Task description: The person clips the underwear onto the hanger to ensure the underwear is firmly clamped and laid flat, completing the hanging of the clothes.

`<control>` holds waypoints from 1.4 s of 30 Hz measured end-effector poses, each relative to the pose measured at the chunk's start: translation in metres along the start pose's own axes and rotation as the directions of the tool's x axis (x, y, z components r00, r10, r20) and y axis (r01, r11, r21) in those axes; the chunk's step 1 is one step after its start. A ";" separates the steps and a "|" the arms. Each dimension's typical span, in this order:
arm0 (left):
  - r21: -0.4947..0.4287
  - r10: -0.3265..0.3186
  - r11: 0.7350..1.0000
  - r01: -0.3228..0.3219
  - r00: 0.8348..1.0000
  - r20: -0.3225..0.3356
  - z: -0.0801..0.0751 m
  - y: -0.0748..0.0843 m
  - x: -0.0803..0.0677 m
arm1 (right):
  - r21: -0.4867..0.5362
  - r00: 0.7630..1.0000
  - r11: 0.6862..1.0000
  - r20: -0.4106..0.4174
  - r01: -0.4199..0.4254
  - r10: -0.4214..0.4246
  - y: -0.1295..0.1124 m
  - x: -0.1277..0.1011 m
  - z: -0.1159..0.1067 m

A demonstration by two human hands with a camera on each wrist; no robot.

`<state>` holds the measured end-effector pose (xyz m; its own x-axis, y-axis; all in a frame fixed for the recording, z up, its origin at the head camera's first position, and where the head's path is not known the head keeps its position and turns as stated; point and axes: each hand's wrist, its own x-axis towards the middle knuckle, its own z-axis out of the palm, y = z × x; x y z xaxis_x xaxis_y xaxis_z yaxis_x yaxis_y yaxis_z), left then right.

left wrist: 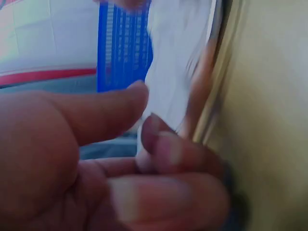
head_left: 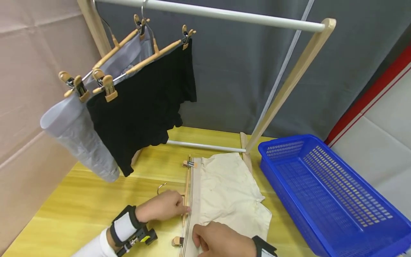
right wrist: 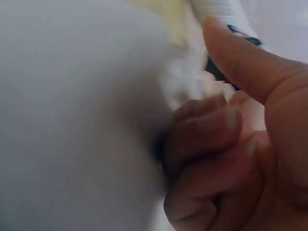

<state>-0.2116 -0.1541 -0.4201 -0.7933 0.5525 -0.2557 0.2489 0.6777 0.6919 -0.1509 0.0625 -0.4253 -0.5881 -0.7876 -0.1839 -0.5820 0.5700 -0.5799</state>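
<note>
A pair of cream shorts [head_left: 231, 189] lies on the table, its striped waistband along a wooden clip hanger [head_left: 187, 182]. One hanger clip [head_left: 189, 164] sits at the waistband's far end, another clip [head_left: 177, 241] at the near end. My left hand [head_left: 165, 206] is over the middle of the hanger, beside its metal hook, fingers bent and thumb toward the waistband. Its thumb and fingertips [left wrist: 166, 149] stand slightly apart; I cannot tell whether they grip the bar. My right hand [head_left: 221, 240] rests at the shorts near the waistband, its fingers [right wrist: 202, 144] curled with nothing visible in them.
From the rack's white rail [head_left: 224, 14] hang black shorts [head_left: 144, 107] and a light grey garment [head_left: 86, 132] on clip hangers. A blue basket [head_left: 289, 200] stands at the right. The rack's slanted wooden leg [head_left: 289, 85] rises behind the cream shorts.
</note>
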 end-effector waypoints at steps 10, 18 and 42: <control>0.078 0.008 0.997 -0.020 0.990 0.143 0.025 0.006 -0.032 | -0.104 0.996 0.990 0.009 0.092 -0.091 0.005 -0.006 0.008; -0.111 0.113 0.989 -0.097 0.982 0.150 0.018 0.000 -0.051 | -0.084 0.973 0.970 0.028 0.229 -0.228 0.008 -0.008 0.005; -0.688 0.034 0.717 0.108 0.981 0.190 0.000 -0.046 -0.057 | -0.124 0.990 0.982 0.004 0.141 -0.142 0.016 0.054 -0.031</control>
<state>-0.1776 -0.2172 -0.4377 -0.6645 0.6573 -0.3555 -0.2898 0.2118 0.9334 -0.2095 0.0364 -0.4198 -0.4976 -0.8613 -0.1026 -0.7244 0.4777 -0.4971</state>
